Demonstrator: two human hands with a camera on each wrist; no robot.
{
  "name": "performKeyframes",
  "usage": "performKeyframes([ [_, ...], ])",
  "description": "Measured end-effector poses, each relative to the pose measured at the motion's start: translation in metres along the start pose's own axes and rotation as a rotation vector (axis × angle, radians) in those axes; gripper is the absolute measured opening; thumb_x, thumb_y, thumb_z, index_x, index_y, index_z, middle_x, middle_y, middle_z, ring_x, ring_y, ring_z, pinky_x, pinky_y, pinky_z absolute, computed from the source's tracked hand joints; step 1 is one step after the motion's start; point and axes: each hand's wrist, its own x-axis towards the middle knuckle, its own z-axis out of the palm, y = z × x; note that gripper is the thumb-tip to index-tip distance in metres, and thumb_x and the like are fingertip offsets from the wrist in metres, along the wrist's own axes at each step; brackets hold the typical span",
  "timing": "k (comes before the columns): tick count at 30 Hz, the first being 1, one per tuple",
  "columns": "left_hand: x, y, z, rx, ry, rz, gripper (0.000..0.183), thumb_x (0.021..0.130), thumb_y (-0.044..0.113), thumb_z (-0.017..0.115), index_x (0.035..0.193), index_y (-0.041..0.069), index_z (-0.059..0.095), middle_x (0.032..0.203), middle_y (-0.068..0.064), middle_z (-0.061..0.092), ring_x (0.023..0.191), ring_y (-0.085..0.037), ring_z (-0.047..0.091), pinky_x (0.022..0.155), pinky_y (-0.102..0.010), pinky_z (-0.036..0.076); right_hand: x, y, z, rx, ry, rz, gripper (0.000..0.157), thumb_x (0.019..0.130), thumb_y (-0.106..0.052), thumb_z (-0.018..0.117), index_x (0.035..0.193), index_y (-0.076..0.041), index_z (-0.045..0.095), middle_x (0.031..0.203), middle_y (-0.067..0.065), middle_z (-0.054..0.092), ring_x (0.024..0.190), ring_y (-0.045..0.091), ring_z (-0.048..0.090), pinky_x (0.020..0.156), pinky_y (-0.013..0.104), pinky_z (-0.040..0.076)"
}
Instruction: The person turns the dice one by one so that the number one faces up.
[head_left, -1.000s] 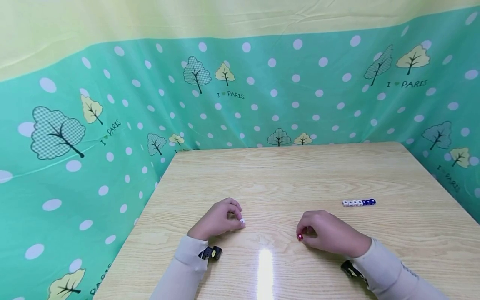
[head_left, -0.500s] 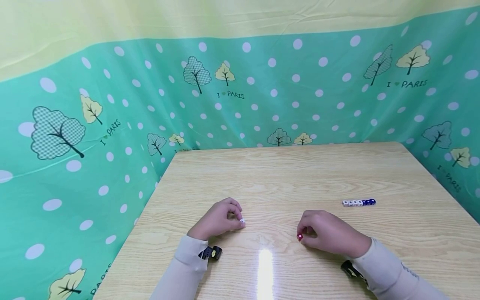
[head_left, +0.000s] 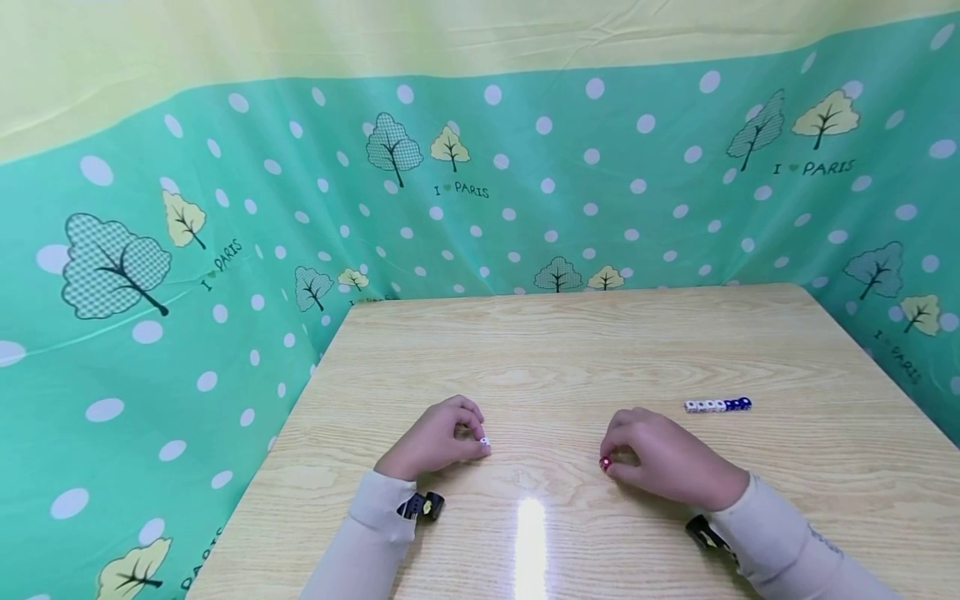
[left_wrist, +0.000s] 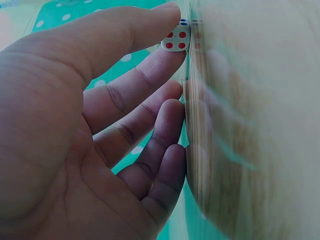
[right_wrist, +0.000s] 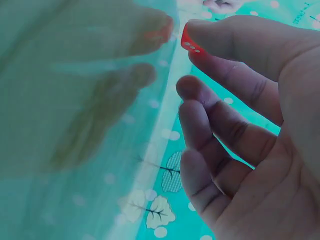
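A white die (left_wrist: pixel 175 42) with red and blue pips is pinched between thumb and index finger of my left hand (head_left: pixel 437 437), its lower side right at the tabletop. My right hand (head_left: pixel 667 457) pinches a red die (right_wrist: pixel 189 44) with white pips between thumb and index finger. In the right wrist view a gap shows between that die and its reflection in the table. The other fingers of both hands are loosely bent. Behind my right hand, a straight row of dice (head_left: pixel 717 405) lies on the table, white ones at the left and blue ones at the right.
The wooden table (head_left: pixel 570 358) has a glossy top with a bright light reflection (head_left: pixel 531 542) near its front. A green dotted curtain (head_left: pixel 517 192) with printed trees hangs along the back and both sides. Each wrist carries a black strap camera (head_left: pixel 427 505).
My right hand has moved slightly away from me and to the right, and the red die has gone with it. My left hand and the row of dice stay where they were.
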Motion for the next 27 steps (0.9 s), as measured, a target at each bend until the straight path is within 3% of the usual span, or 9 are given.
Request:
performKeyframes([
  [4,0.000,0.000,0.000,0.000,0.000,0.000,0.016,0.085,0.030,0.087,0.080,0.026,0.072,0.119,0.006,0.062,0.112,-0.018,0.057,0.099,-0.043,0.047,0.000,0.006,-0.003,-0.073,0.068,0.006,0.018,0.079,-0.024,0.089,0.088,-0.035,0.077,0.099,-0.015,0.065,0.095,0.009,0.059,0.086,0.041,0.052],
  [11,0.000,0.001,0.000,0.006,-0.002,-0.003,0.016,0.086,0.030,0.087,0.080,0.026,0.072,0.119,0.007,0.061,0.112,-0.017,0.057,0.099,-0.042,0.047,-0.001,0.021,-0.007,-0.119,0.140,0.054,0.016,0.079,-0.025,0.089,0.087,-0.033,0.078,0.113,0.000,0.071,0.109,0.026,0.062,0.096,0.055,0.049],
  [18,0.001,-0.001,0.001,0.019,-0.002,0.000,0.016,0.086,0.030,0.087,0.080,0.027,0.072,0.118,0.008,0.061,0.111,-0.017,0.057,0.099,-0.042,0.047,-0.002,0.038,-0.012,-0.108,0.152,0.118,0.016,0.080,-0.021,0.088,0.088,-0.031,0.079,0.122,0.011,0.070,0.121,0.040,0.059,0.109,0.073,0.033],
  [21,0.001,-0.001,0.001,0.017,-0.002,0.002,0.016,0.085,0.031,0.087,0.080,0.027,0.072,0.118,0.009,0.061,0.112,-0.017,0.057,0.099,-0.042,0.047,-0.004,0.045,-0.015,-0.103,0.160,0.141,0.014,0.081,-0.020,0.087,0.089,-0.029,0.080,0.123,0.014,0.070,0.123,0.043,0.058,0.110,0.077,0.026],
  [27,0.001,-0.002,0.001,0.018,0.001,0.004,0.017,0.085,0.031,0.087,0.080,0.027,0.072,0.118,0.008,0.062,0.112,-0.017,0.057,0.099,-0.042,0.047,-0.007,0.059,-0.024,-0.081,0.179,0.201,0.010,0.085,-0.021,0.085,0.087,-0.030,0.080,0.124,0.017,0.070,0.122,0.041,0.060,0.107,0.077,0.026],
])
